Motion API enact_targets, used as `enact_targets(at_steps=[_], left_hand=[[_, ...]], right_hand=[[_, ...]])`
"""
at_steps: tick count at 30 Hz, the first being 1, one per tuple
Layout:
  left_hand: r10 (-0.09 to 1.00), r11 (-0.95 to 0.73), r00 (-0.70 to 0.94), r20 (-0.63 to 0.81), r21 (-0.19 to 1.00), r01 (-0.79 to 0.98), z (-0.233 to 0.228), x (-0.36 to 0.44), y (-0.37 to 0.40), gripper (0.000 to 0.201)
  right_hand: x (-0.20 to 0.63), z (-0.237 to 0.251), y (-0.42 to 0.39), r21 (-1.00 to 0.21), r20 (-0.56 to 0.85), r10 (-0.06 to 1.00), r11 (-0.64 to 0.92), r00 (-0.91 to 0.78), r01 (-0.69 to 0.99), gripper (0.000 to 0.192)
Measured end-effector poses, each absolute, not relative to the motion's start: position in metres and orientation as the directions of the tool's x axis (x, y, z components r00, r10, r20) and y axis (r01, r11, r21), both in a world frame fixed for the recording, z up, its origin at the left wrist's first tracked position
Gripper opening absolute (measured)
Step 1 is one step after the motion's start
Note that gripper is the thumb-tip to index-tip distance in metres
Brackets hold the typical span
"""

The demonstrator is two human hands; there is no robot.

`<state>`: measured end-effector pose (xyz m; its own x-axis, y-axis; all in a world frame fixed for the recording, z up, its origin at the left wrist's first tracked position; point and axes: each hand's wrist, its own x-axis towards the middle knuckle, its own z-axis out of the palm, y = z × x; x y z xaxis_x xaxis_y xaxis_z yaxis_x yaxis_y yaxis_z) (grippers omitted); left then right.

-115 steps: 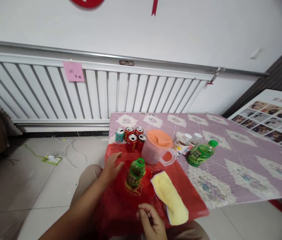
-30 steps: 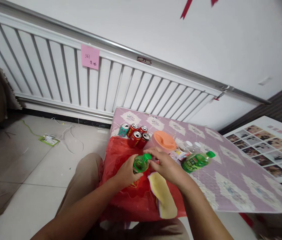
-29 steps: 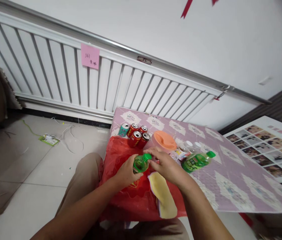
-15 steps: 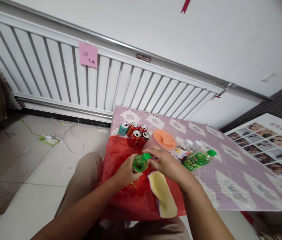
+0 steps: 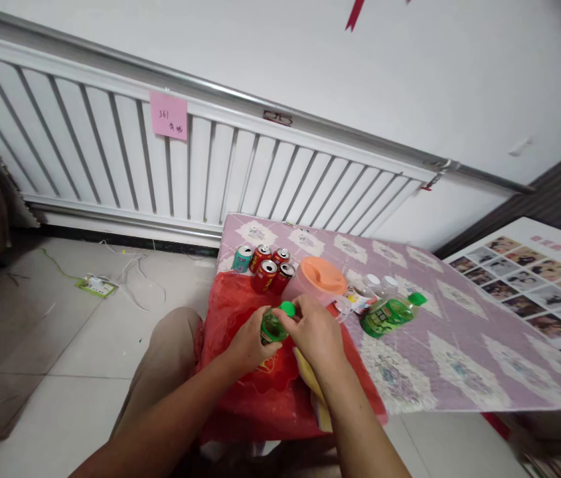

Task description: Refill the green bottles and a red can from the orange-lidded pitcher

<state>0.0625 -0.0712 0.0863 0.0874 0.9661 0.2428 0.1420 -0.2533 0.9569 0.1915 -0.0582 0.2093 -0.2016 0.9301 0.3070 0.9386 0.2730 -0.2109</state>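
Note:
My left hand (image 5: pixel 246 346) is wrapped round the body of a green drink bottle (image 5: pixel 273 325), held upright over the red plastic sheet (image 5: pixel 230 295). On its green cap (image 5: pixel 287 308) the fingers and thumb of my right hand (image 5: pixel 317 335) are closed. Partly hidden under my right forearm lies a yellow cloth (image 5: pixel 310 372). Below the bottle is a red scalloped tray (image 5: pixel 250 385). Just beyond my hands stands a pink container with an orange lid (image 5: pixel 322 275). Several red drink cans (image 5: pixel 264 277) and a teal can (image 5: pixel 243 259) are grouped to its left.
Another green bottle (image 5: pixel 387 315) lies tilted on the floral tablecloth (image 5: pixel 464 358) to the right, beside clear bottles with white caps (image 5: pixel 372 281). A white radiator (image 5: pixel 125 159) runs behind the table. A power strip (image 5: pixel 95 286) with cables lies on the floor at left.
My right hand has moved left and closed over the cap, its forearm now covering much of the yellow cloth. The left hand keeps its hold on the bottle. The view has shifted slightly.

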Motion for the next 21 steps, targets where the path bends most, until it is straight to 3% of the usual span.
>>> enact_targets(at_steps=[2, 4, 9, 13, 17, 21], left_hand=[[0.968, -0.247, 0.083, 0.238, 0.96, 0.133, 0.087, 0.063, -0.072, 0.06], [0.969, -0.244, 0.077, 0.236, 0.963, 0.119, 0.087, 0.063, -0.072, 0.06], [0.972, -0.233, 0.066, 0.227, 0.966, 0.107, 0.086, 0.063, -0.074, 0.066], [0.974, -0.224, 0.067, 0.217, 0.967, 0.123, 0.086, 0.063, -0.073, 0.068], [0.974, -0.225, 0.064, 0.219, 0.966, 0.129, 0.083, 0.064, -0.072, 0.065], [0.97, -0.238, 0.081, 0.229, 0.963, 0.128, 0.084, 0.065, -0.072, 0.062]], right_hand=[[0.19, 0.204, -0.06, -0.201, 0.337, 0.929, 0.23, -0.153, 0.952, 0.035], [0.189, 0.198, -0.061, -0.275, 0.345, 0.929, 0.236, -0.133, 0.932, 0.038], [0.195, 0.185, -0.06, -0.686, 0.311, 0.944, 0.304, -0.11, 0.661, 0.067], [0.199, 0.174, -0.062, -0.886, 0.204, 0.966, 0.25, -0.157, 0.391, 0.055], [0.195, 0.167, -0.063, -0.951, 0.162, 0.98, 0.187, -0.118, 0.248, 0.042], [0.185, 0.161, -0.06, -0.971, 0.13, 0.991, 0.125, 0.01, 0.206, 0.036]])
